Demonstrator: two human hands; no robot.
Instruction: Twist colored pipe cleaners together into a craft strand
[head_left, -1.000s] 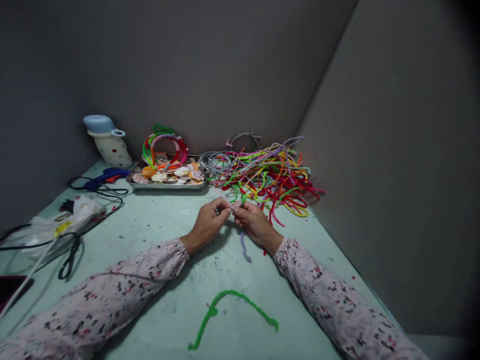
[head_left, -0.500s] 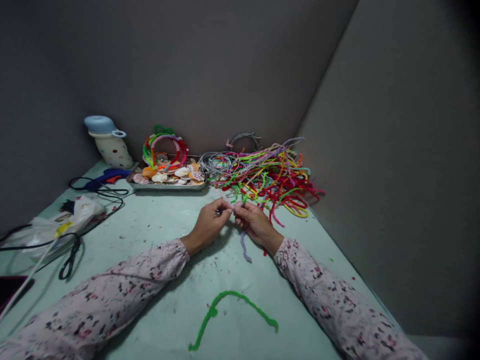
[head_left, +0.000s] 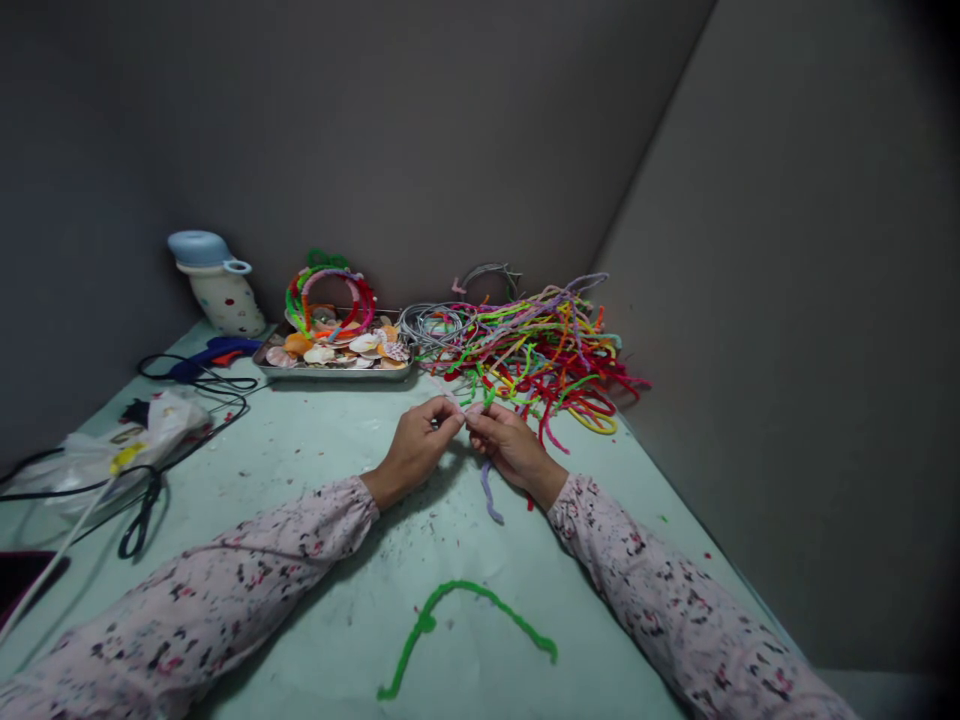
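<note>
My left hand point(head_left: 415, 446) and my right hand point(head_left: 508, 444) meet over the middle of the pale green table point(head_left: 315, 470), fingertips pinched together on a thin lilac pipe cleaner point(head_left: 487, 492). Its loose end hangs down below my right hand and curls onto the table. Both hands are closed in a pinch. Just behind them lies a big heap of coloured pipe cleaners point(head_left: 540, 350). A bent green pipe cleaner point(head_left: 465, 625) lies on the table nearer to me, between my floral sleeves.
A metal tray point(head_left: 334, 368) with shells and wrapped hoops stands at the back, beside a coil of grey wire point(head_left: 433, 322). A dotted white jug point(head_left: 221, 285), a blue glue gun point(head_left: 214, 352), black cables, scissors point(head_left: 139, 520) and a plastic bag point(head_left: 112, 450) lie left. Grey walls close the back and right.
Almost nothing differs. My fingertips have shifted slightly on the lilac pipe cleaner; the hands stay in the same place.
</note>
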